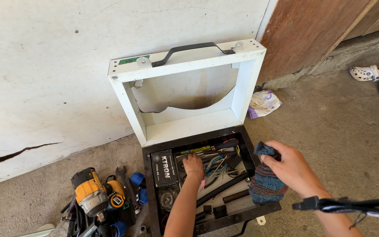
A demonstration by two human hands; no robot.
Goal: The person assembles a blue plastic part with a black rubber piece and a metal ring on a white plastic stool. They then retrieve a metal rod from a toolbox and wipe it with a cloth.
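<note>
On the concrete floor at the left lies a yellow-and-black cordless drill (91,193), with an open-ended wrench (122,175) and some blue plastic fittings (137,179) just beside it. To their right stands an open toolbox (152,193) with a black base, its white lid (130,107) leaning upright against the pale wall; a black carry handle (188,48) runs along the lid's top edge and a small green label (133,59) sits near its left corner. Inside the base, at the left, lies a black rectangular box with pale lettering (164,168). The left hand (194,166) reaches down into the tangle of tools and wires in the middle of the box, fingers curled among them; I cannot tell whether they grasp anything. Over the box's right edge, the right hand (286,164) is clamped on a blue and reddish knitted cloth (264,184), which hangs down from it. Behind, by the wall's foot, lies a crumpled white and purple packet (263,103).
</note>
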